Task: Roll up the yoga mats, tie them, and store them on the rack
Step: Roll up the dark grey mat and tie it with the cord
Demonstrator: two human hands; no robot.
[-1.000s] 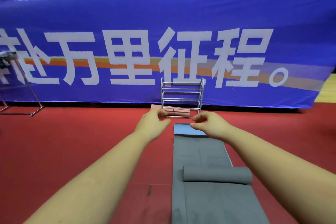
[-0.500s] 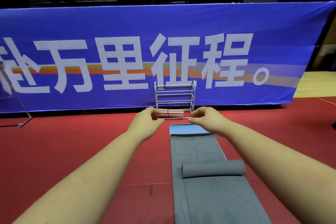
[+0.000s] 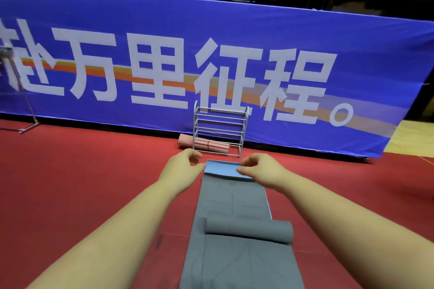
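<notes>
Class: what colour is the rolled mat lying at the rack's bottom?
Pink rolled mat, head view.

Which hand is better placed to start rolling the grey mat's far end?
Neither clearly: left hand and right hand each pinch a corner of the grey mat's folded blue end, so both look needed.

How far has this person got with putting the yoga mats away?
Done: a rolled pink mat lies on the bottom tier of the metal rack. In hand: the left hand and right hand are at the far, blue-backed end of the grey mat. Left: rolling, tying and storing it.
</notes>
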